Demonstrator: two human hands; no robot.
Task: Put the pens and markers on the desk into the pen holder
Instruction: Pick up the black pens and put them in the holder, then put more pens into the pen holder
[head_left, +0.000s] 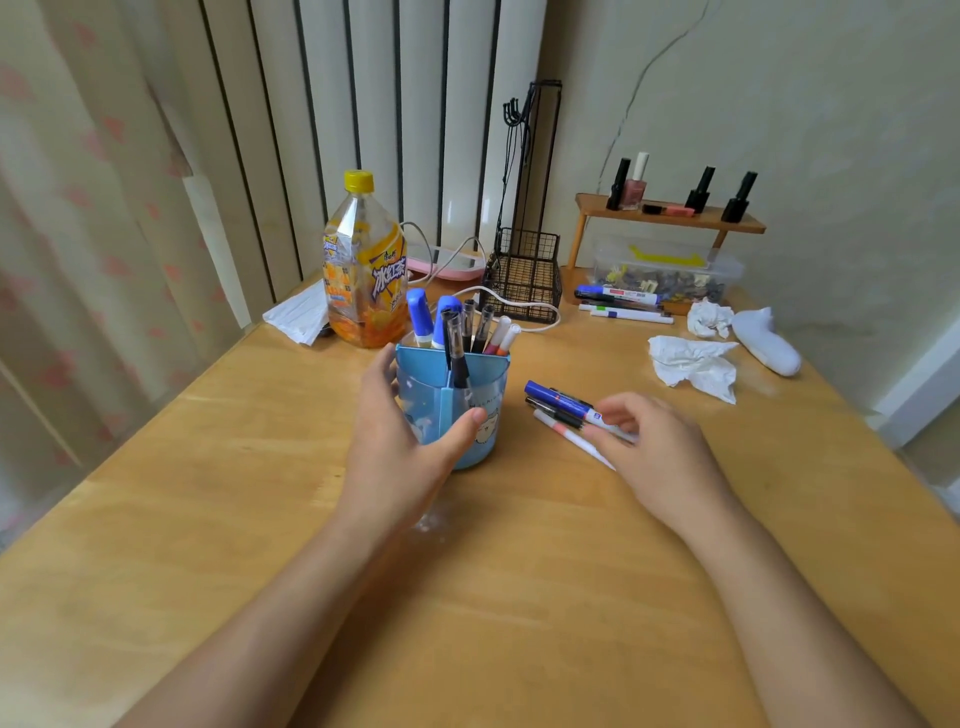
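A blue pen holder (480, 387) stands mid-desk, with several pens and markers upright in it. My left hand (402, 447) wraps around its left and front side, thumb on the front wall. Just to the holder's right lie a blue-capped marker (558, 397), a black pen (553, 413) and a white pen (571, 439) in a bundle. My right hand (660, 452) rests over their near ends, fingertips touching them; whether it grips them I cannot tell. More markers (621, 301) lie at the back right by a plastic box.
An orange drink bottle (363, 265) stands behind the holder, a black wire basket (522, 278) beside it with a white cable. Crumpled tissues (693, 364), a white sock (769, 340), a wooden shelf (670, 218) with small bottles and a clear box (670, 270) fill the back right.
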